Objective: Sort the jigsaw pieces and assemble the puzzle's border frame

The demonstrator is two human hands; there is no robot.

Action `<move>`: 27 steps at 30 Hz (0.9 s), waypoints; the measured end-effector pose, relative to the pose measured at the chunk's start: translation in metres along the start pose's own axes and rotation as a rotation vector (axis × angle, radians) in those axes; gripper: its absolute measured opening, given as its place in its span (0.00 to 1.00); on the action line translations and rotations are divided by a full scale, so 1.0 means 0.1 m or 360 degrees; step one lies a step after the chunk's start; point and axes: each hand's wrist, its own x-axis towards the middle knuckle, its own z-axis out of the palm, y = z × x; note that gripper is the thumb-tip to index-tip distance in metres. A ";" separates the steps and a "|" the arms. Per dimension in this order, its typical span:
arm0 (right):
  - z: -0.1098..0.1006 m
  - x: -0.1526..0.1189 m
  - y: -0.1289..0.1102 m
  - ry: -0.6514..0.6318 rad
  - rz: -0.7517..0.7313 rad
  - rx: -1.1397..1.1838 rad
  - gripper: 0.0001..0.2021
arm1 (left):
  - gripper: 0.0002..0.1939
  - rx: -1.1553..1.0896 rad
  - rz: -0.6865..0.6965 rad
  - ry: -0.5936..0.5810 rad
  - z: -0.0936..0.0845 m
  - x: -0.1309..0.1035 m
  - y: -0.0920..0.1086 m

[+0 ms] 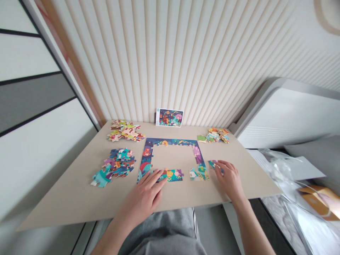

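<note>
A jigsaw frame (172, 141) lies mid-table, its middle bare, with a gap in the lower edge near the right corner. My left hand (145, 193) rests on the lower-left edge, fingers stretched out flat. Just right of its fingertips runs a joined strip of puzzle pieces (174, 175). Past the gap sits the lower-right corner section (199, 173). Further right, my right hand (230, 177) has its fingers closed on a puzzle piece (212, 163), partly covered by the fingertips. Against the wall stands the picture card (170, 117) of an undersea scene.
Loose pieces lie in a blue-purple pile (115, 166) on the left, a yellow-red pile (124, 131) at back left and an orange-blue pile (216, 135) at back right. The table (79, 202) meets a ribbed wall (148, 63). Plastic wrapping (281, 168) lies beyond the right edge.
</note>
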 end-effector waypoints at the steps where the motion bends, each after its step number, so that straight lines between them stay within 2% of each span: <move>1: 0.01 -0.02 0.09 -0.0047 0.0018 -0.0037 0.15 | 0.28 -0.0004 0.0003 0.0008 0.00 0.00 0.00; 3: 0.02 -0.06 0.19 -0.0132 0.0016 -0.0072 0.16 | 0.29 -0.0008 0.0006 0.0011 0.00 0.01 0.00; 7: 0.05 -0.10 0.19 -0.0171 0.0008 -0.0044 0.17 | 0.28 0.0002 -0.0009 -0.0010 0.02 0.00 0.00; 16: 0.10 0.04 0.29 -0.0259 0.0169 0.0045 0.16 | 0.27 0.0031 -0.0045 -0.0041 0.00 0.01 0.00; 23: 0.06 0.08 0.31 -0.0179 0.0215 0.0226 0.27 | 0.29 0.0054 -0.0039 -0.0064 0.00 0.01 0.00; 27: -0.03 0.06 0.34 -0.0049 0.0255 0.0495 0.28 | 0.28 0.0070 -0.0033 -0.0081 0.01 0.01 0.00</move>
